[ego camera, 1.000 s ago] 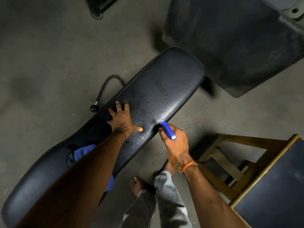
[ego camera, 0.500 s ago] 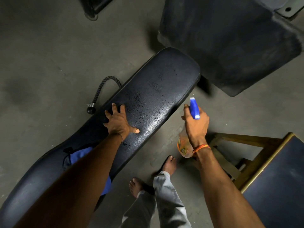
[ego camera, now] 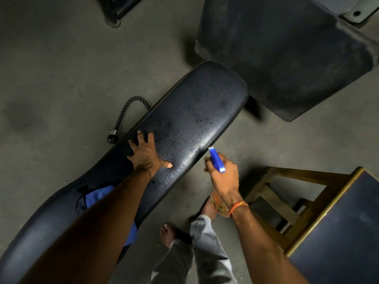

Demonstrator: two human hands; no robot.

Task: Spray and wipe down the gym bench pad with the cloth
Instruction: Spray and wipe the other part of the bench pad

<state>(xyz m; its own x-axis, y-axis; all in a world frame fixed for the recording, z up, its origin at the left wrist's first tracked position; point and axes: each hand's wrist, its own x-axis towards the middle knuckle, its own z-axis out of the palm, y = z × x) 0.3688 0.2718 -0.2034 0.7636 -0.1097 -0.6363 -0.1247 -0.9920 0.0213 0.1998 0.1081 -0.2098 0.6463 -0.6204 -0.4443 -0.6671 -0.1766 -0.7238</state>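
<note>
The long black bench pad (ego camera: 201,95) runs diagonally from lower left to upper middle, speckled with spray droplets across its middle. My left hand (ego camera: 144,152) rests flat on the pad, fingers spread over its far edge, thumb out. My right hand (ego camera: 223,175) grips a spray bottle (ego camera: 216,160) with a blue nozzle head just off the pad's near edge, nozzle aimed at the pad; its orange body shows under my wrist. A blue cloth (ego camera: 98,196) lies on the pad, mostly hidden under my left forearm.
A rope handle with a black knob (ego camera: 121,117) lies on the concrete floor beyond the pad. A large dark padded slab (ego camera: 287,54) fills the upper right. A wooden stool (ego camera: 291,197) with a dark top stands at lower right. My bare feet (ego camera: 170,234) are below the bench.
My right hand swung the spray bottle out to the right, away from the pad, then brought it back close to the near edge. More droplets dot the pad. My left hand stayed put.
</note>
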